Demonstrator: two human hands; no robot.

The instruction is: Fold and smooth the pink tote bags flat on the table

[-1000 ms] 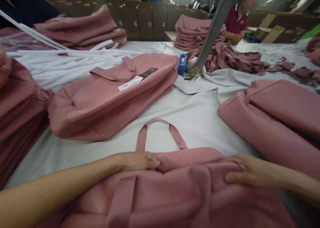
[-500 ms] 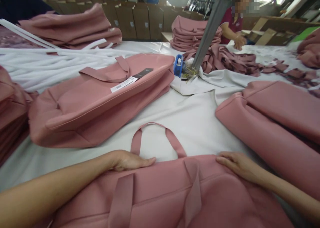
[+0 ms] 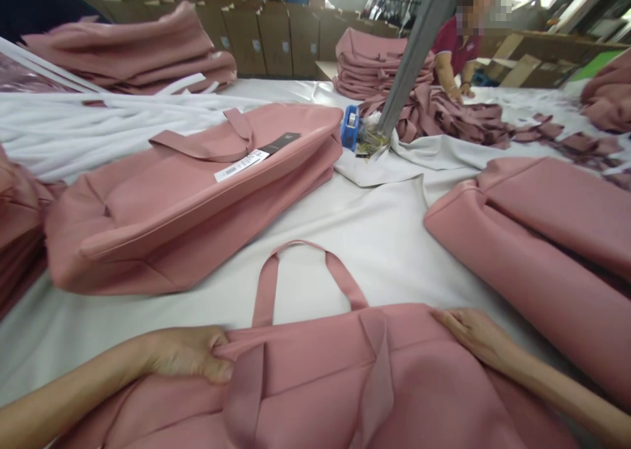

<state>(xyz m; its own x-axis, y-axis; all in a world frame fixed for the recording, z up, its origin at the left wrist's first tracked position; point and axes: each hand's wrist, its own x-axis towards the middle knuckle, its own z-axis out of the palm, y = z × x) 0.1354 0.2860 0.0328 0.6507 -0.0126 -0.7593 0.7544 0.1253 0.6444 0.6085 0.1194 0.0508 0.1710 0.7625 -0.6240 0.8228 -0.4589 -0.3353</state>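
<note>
A pink bag [image 3: 315, 363] lies flat in front of me, its far handle [image 3: 340, 275] looped out over the table and its near handle [image 3: 377, 370] draped across the top side. My left hand [image 3: 192, 354] pinches the bag's far edge left of the handle, thumb on top and fingers folded underneath. At the right end of that edge, my right hand [image 3: 468, 330] grips the bag, its fingers partly hidden behind the material. Beyond my left hand rests another pink bag [image 3: 197, 206] with a black and white tag [image 3: 256, 156] at its handle.
More pink bags [image 3: 537, 238] lie at the right, with a stack [image 3: 369, 64] behind. A grey post [image 3: 409, 61] rises beside a blue tape dispenser [image 3: 350, 127]. White strips [image 3: 59, 127] lie at left. A co-worker [image 3: 453, 54] stands by piled pink straps [image 3: 444, 117].
My left hand has slid left along the bag's edge, and its thumb now presses on top. My right hand stays at the right end. The co-worker's hands have lowered to the straps.
</note>
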